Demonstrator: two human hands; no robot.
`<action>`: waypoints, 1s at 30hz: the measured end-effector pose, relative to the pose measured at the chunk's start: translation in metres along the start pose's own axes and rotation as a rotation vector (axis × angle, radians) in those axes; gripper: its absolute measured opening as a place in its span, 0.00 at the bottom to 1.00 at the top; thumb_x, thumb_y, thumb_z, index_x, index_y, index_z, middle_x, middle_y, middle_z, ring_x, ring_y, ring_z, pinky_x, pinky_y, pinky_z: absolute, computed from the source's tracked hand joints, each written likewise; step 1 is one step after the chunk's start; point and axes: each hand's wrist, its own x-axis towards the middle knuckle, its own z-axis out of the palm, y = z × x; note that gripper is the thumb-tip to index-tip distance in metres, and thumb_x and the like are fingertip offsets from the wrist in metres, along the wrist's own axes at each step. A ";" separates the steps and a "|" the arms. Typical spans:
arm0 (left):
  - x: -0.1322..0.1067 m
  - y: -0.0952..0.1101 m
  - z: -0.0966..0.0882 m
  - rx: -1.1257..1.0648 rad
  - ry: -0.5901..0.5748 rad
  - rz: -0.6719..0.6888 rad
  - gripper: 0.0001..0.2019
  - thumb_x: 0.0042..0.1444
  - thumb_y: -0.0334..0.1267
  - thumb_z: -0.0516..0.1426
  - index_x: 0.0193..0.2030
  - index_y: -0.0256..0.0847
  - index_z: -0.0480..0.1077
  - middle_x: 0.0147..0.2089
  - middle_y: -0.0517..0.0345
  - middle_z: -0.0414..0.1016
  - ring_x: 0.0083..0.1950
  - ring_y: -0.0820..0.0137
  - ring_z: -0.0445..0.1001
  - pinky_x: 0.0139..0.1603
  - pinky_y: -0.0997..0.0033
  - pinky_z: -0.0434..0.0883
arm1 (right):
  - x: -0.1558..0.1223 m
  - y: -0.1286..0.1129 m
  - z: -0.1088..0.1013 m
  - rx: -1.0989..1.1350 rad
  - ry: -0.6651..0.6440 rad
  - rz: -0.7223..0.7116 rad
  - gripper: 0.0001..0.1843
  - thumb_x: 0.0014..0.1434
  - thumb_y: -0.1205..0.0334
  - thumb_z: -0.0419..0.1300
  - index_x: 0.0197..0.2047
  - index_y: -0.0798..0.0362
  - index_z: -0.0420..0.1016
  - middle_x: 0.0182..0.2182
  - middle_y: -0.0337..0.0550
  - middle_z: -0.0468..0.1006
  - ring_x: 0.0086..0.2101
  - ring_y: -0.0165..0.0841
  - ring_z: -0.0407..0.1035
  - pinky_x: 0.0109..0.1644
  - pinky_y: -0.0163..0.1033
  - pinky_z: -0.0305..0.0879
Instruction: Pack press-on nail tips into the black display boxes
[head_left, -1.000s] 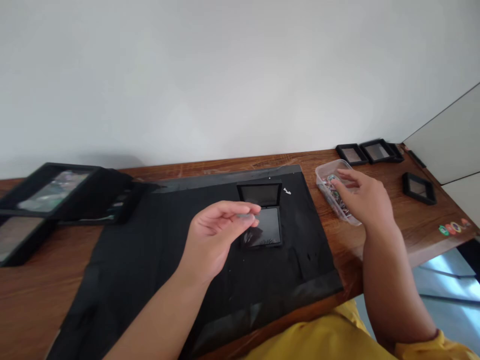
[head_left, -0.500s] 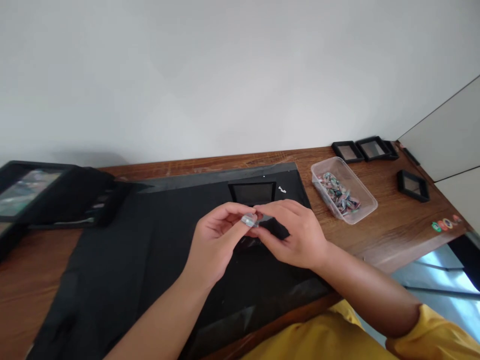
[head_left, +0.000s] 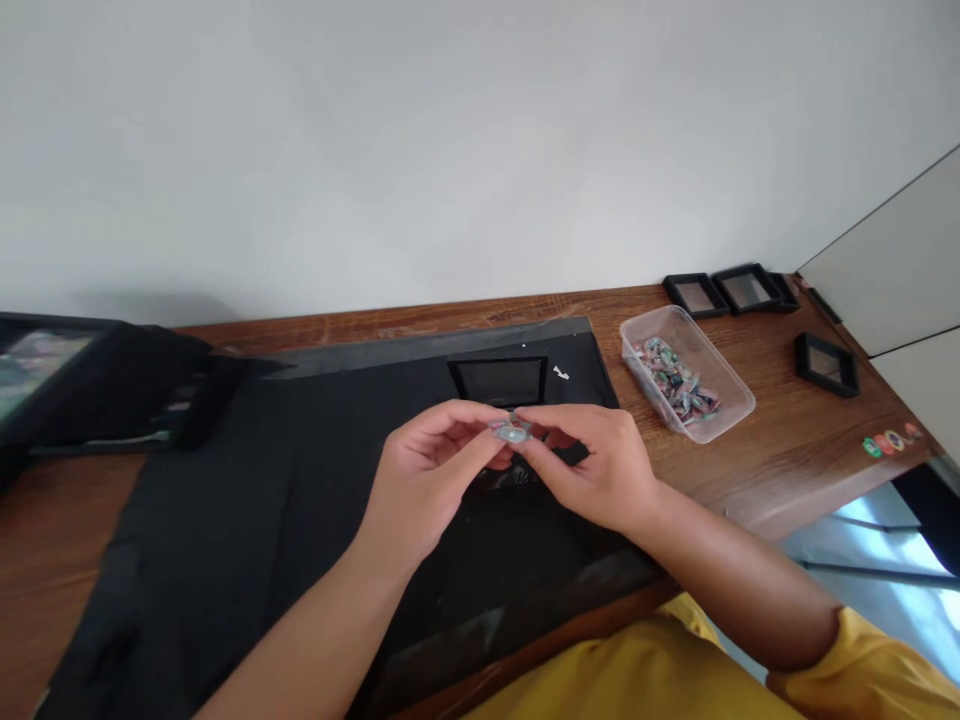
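Head camera, looking down on a wooden table against a plain pale wall. Both of the person's hands meet over the middle of a black mat. The left hand comes in from the lower left and the right hand from the lower right, below a yellow sleeve. Between them is one small oval piece, pale and shiny. Each hand pinches it with thumb and forefinger, the other fingers loosely curled. The piece lies at the fingertips of both hands, so neither is nearer. Its long axis runs roughly left to right, across the view. It is held in the air just in front of one open black box, whose raised lid shows behind the fingers and whose base is mostly hidden under the hands. To the right, off the mat, stands one clear plastic tub with a heap of small colourful pieces, too many to count. Further right are three small black framed boxes, two side by side by the wall and one apart; a fourth may be tucked behind them. Three little coloured stickers sit at the table's right edge. A large black case lies at far left.
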 end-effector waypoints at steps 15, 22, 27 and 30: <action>0.001 0.003 0.002 0.079 0.002 -0.059 0.05 0.47 0.41 0.68 0.32 0.45 0.81 0.26 0.62 0.82 0.26 0.72 0.80 0.27 0.76 0.78 | -0.001 0.002 0.001 0.146 0.083 -0.065 0.07 0.65 0.65 0.65 0.43 0.48 0.86 0.37 0.40 0.88 0.32 0.30 0.81 0.37 0.33 0.77; 0.010 0.017 -0.033 0.671 -0.005 0.123 0.09 0.55 0.48 0.63 0.37 0.50 0.82 0.36 0.59 0.86 0.35 0.66 0.82 0.36 0.70 0.77 | 0.002 0.004 0.006 0.367 -0.025 0.281 0.09 0.59 0.56 0.71 0.36 0.53 0.87 0.27 0.41 0.85 0.22 0.27 0.72 0.26 0.31 0.67; 0.015 0.021 -0.048 1.005 -0.046 0.113 0.13 0.56 0.51 0.59 0.40 0.55 0.83 0.38 0.61 0.87 0.33 0.63 0.81 0.37 0.64 0.78 | 0.002 0.010 0.012 0.396 -0.151 0.407 0.10 0.57 0.55 0.72 0.33 0.53 0.86 0.27 0.42 0.84 0.25 0.28 0.71 0.28 0.32 0.64; 0.015 0.019 -0.044 1.036 -0.113 0.064 0.14 0.55 0.50 0.59 0.44 0.56 0.83 0.37 0.62 0.87 0.31 0.62 0.82 0.36 0.63 0.78 | 0.002 0.012 0.011 0.377 -0.186 0.431 0.10 0.56 0.55 0.72 0.32 0.54 0.86 0.26 0.42 0.83 0.25 0.28 0.71 0.28 0.32 0.61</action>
